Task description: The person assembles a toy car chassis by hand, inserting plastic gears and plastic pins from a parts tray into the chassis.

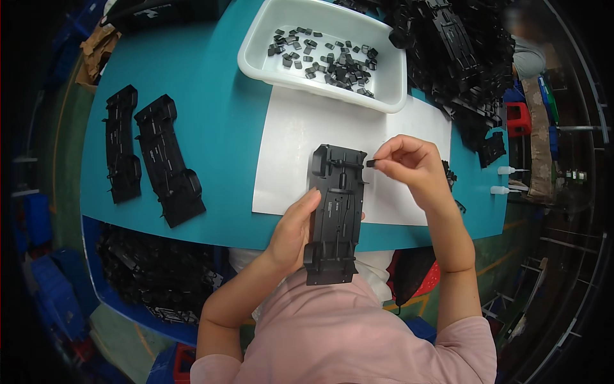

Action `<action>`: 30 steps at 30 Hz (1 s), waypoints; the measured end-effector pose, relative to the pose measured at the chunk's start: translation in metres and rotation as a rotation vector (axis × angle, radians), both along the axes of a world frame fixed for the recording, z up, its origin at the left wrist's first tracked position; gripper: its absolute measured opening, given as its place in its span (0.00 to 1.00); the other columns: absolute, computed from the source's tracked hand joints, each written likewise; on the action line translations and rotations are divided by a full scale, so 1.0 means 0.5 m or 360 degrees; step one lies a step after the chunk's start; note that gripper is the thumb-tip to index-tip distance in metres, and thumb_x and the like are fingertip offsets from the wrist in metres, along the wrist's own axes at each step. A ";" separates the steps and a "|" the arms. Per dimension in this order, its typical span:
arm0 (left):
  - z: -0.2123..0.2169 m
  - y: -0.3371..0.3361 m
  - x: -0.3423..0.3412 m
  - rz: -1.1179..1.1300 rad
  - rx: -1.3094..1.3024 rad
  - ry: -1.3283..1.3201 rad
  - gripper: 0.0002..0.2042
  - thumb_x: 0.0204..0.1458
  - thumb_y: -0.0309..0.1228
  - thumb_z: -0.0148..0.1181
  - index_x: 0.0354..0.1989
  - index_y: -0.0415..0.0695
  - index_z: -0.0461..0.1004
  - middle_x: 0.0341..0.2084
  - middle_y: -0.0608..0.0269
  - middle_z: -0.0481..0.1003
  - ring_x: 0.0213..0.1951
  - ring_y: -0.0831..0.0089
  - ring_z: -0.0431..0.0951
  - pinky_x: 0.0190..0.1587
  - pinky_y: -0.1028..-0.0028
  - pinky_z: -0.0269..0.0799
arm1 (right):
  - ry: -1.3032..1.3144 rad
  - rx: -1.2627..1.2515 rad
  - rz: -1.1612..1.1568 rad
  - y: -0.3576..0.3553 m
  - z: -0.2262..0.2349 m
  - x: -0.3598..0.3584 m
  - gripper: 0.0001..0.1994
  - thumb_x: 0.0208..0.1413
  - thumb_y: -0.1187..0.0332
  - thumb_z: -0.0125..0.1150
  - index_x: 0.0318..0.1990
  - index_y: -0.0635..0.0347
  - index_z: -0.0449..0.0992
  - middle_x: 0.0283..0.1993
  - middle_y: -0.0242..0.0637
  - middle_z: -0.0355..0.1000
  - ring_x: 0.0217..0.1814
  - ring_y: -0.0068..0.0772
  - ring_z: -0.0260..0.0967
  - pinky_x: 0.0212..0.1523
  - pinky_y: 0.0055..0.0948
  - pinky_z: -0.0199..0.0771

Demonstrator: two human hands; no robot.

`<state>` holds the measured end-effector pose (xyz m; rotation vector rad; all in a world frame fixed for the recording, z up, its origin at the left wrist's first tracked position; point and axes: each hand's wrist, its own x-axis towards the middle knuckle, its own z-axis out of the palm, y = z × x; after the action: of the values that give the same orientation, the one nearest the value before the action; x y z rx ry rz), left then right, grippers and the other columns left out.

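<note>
I am steadying a long black plastic toy-car chassis [336,214] with my left hand [295,230], its grip wrapped along the chassis's left edge, over the white sheet [288,166] on the teal table [211,115]. My right hand [409,163] is pinching a small black clip [370,164] between thumb and forefinger, just beside the chassis's upper right corner. The clip is tiny; a loose pinch could be dropping it, or tilting it could be jamming it crooked. More clips are lying in the white tray [256,54].

Open white sheet [291,153]; tray [256,45] perhaps blocking beyond.
</note>
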<state>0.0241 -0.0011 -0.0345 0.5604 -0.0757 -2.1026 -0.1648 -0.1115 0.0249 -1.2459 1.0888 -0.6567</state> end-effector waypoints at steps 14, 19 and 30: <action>0.003 0.000 -0.004 0.0055 -0.0055 -0.0122 0.21 0.66 0.41 0.33 0.57 0.38 0.61 0.44 0.52 0.74 0.40 0.70 0.79 0.42 0.70 0.79 | 0.0455 -0.0895 0.0422 0.028 -0.022 0.069 0.06 0.45 0.80 0.64 0.32 0.61 0.80 0.29 0.31 0.75 0.29 0.19 0.67 0.29 0.19 0.64; 0.002 -0.001 -0.005 0.0061 -0.0059 -0.0102 0.20 0.66 0.40 0.34 0.57 0.38 0.61 0.43 0.53 0.74 0.40 0.70 0.79 0.41 0.70 0.79 | 0.0458 -0.0899 0.0420 0.028 -0.026 0.069 0.06 0.45 0.80 0.64 0.32 0.61 0.80 0.29 0.31 0.75 0.28 0.20 0.67 0.29 0.19 0.64; 0.002 0.001 -0.006 0.0079 0.0000 -0.0065 0.19 0.66 0.39 0.37 0.55 0.37 0.62 0.44 0.53 0.73 0.41 0.70 0.79 0.42 0.68 0.79 | 0.0471 -0.0911 0.0425 0.030 -0.025 0.071 0.06 0.44 0.80 0.64 0.32 0.62 0.80 0.28 0.31 0.75 0.28 0.20 0.66 0.29 0.20 0.66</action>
<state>0.0213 -0.0004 -0.0334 0.5994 -0.0842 -2.0432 -0.1295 -0.0965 0.0125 -1.9952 0.9739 -0.6087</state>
